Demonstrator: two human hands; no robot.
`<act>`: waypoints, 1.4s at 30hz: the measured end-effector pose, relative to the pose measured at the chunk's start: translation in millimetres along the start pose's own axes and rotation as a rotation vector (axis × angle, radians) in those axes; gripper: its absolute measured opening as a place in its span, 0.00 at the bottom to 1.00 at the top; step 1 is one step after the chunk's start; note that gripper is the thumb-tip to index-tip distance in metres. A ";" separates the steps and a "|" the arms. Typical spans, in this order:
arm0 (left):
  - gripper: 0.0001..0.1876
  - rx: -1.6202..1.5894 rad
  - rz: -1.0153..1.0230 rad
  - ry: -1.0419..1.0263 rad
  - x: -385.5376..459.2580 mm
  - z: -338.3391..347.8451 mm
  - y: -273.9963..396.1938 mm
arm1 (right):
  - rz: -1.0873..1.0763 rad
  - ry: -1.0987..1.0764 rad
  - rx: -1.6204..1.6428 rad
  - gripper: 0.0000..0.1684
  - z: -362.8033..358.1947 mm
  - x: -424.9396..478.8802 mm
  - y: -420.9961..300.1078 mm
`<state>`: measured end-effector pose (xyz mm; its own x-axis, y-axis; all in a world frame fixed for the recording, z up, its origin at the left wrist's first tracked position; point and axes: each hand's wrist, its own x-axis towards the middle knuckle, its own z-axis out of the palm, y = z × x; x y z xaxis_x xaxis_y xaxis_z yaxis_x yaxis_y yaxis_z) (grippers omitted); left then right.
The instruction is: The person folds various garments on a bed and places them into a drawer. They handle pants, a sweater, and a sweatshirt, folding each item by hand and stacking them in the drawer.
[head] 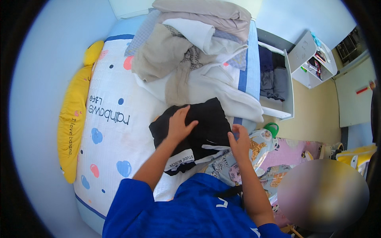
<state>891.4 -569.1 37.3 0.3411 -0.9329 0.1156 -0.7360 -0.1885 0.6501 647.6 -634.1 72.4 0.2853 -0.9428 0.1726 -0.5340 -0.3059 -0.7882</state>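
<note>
A black garment (205,122) with white trim and printed lettering lies doubled over on the bed, close to my body. My left hand (180,123) rests on its upper left part with the fingers apart. At the garment's right edge is my right hand (239,139), its thumb and fingers near the cloth; whether it pinches the edge cannot be told. Just beyond the garment lie a white garment (205,86) and a beige garment (163,52) with a dark patterned band, loosely heaped together.
A folded beige quilt (205,15) sits at the bed's far end. Along the wall lies a yellow banana-shaped cushion (73,119). Right of the bed, an open white drawer (287,89) holds dark folded clothes (272,80), beside a white shelf unit (303,59). A green object (272,128) lies near the bed's edge.
</note>
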 end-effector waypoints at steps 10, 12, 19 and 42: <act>0.34 -0.749 -0.222 -0.703 76.3 49.6 3.1 | 0.222 -0.108 0.205 0.16 -14.3 -20.8 26.9; 0.32 -0.851 -0.286 -0.568 58.5 73.5 -8.5 | 0.114 -0.019 0.069 0.21 -9.8 -12.6 34.9; 0.35 -0.382 -0.163 0.150 20.8 39.7 21.3 | 0.298 -0.253 -0.113 0.33 14.7 23.5 65.4; 0.26 -0.848 -0.677 -0.620 -17.4 20.6 35.7 | -0.307 -0.568 -0.668 0.43 23.9 -19.2 25.0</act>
<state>847.2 -566.0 43.1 0.0017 -0.7564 -0.6541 0.1664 -0.6447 0.7461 647.8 -620.5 35.3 0.7428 -0.6553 -0.1371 -0.6678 -0.7105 -0.2219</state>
